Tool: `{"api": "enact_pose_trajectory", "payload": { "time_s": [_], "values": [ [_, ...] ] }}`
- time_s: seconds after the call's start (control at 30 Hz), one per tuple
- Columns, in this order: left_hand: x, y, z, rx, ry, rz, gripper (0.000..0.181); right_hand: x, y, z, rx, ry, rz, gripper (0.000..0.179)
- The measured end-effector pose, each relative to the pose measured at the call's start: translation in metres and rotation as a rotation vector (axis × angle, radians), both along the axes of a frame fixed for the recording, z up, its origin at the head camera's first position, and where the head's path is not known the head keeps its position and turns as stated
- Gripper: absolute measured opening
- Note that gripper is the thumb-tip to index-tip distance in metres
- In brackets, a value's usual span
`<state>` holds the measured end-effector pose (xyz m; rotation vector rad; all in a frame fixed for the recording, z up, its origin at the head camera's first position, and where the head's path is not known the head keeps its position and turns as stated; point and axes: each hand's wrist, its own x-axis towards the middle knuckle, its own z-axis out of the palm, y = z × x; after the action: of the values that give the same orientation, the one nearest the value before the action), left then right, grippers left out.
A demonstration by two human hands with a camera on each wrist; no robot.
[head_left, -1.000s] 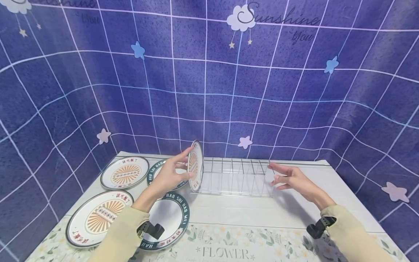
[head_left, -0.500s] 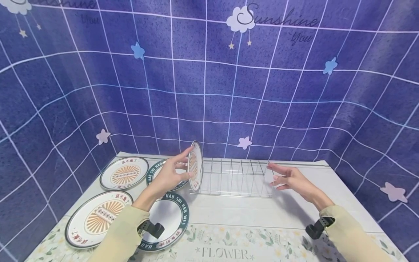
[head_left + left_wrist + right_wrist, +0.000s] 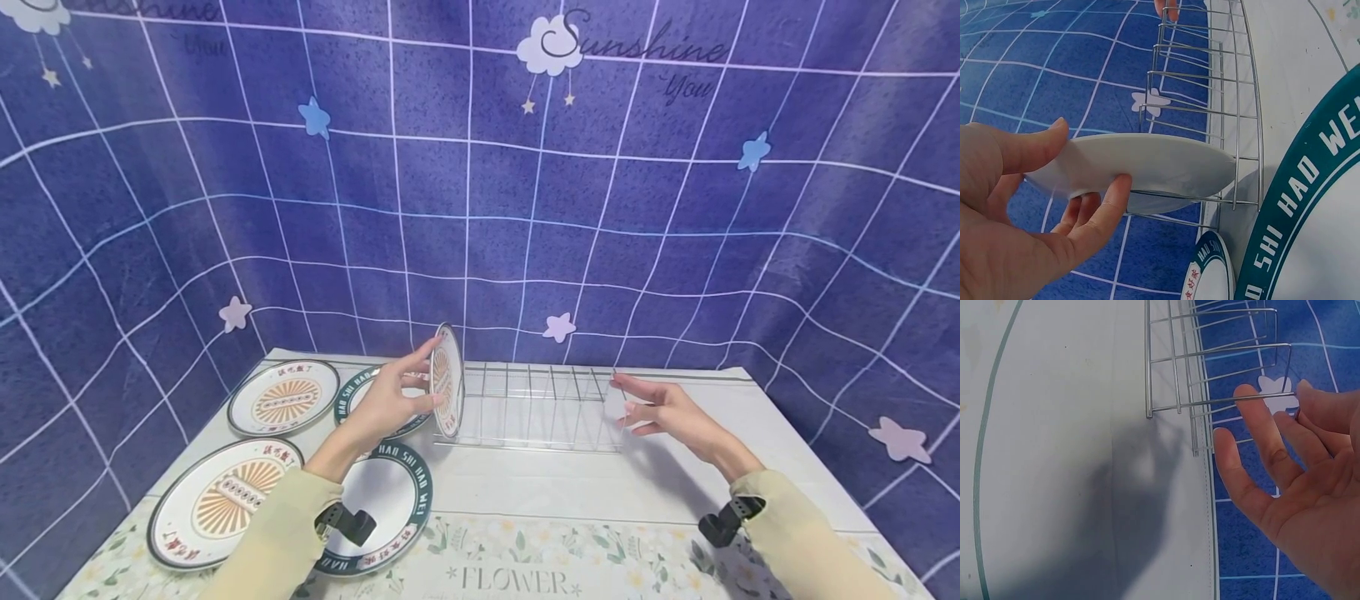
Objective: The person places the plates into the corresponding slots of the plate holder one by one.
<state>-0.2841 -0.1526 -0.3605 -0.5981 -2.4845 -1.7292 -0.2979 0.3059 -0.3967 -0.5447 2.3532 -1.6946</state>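
A small white plate (image 3: 448,383) with a dark rim and an orange sunburst stands on edge at the left end of the wire dish rack (image 3: 540,417). My left hand (image 3: 386,404) pinches it by the rim, thumb on one side and fingers on the other. In the left wrist view the plate (image 3: 1141,162) sits between the rack's end wires. At the rack's opposite end, my right hand (image 3: 663,408) holds the end wire between thumb and fingers; the right wrist view shows the fingers (image 3: 1266,434) around that wire.
Left of the rack lie two sunburst plates (image 3: 283,398) and two green-rimmed plates (image 3: 420,483), partly behind the left arm. A purple gridded cloth (image 3: 480,208) hangs at the back and sides. A floral-edged cloth (image 3: 525,483) covers the table.
Hands, plate and rack hold nearly the same places; the whole head view has shifted very slightly.
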Motion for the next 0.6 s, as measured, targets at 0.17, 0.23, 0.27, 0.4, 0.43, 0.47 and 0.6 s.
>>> {"api": "enact_pose_trajectory", "payload": {
  "time_s": [0.17, 0.23, 0.27, 0.4, 0.43, 0.47, 0.6],
  "values": [
    [0.001, -0.0002, -0.0007, 0.015, -0.002, -0.004, 0.088, 0.0003, 0.0002, 0.0002, -0.002, -0.002, -0.004, 0.067],
    [0.0013, -0.0001, -0.0011, 0.021, -0.003, -0.007, 0.088, 0.0002, 0.0, -0.0001, -0.003, 0.002, -0.001, 0.068],
    [0.0013, 0.0, -0.0012, 0.023, -0.002, -0.007, 0.088, 0.0002, -0.0001, -0.0001, -0.004, 0.003, -0.002, 0.068],
    [0.0021, -0.0002, -0.0009, 0.019, 0.002, 0.003, 0.089, -0.0003, 0.0001, 0.0, -0.006, 0.005, -0.001, 0.068],
    [0.0023, -0.0003, -0.0008, 0.015, 0.004, 0.008, 0.089, -0.0005, 0.0003, 0.0001, -0.006, 0.001, -0.005, 0.068],
    [0.0024, -0.0005, -0.0008, 0.009, 0.008, 0.013, 0.089, -0.0006, 0.0006, -0.0001, -0.006, 0.001, -0.005, 0.068],
    [0.0033, -0.0021, -0.0021, -0.019, 0.033, 0.028, 0.088, -0.0009, 0.0014, -0.0006, -0.005, -0.002, -0.003, 0.068]
  ]
}}
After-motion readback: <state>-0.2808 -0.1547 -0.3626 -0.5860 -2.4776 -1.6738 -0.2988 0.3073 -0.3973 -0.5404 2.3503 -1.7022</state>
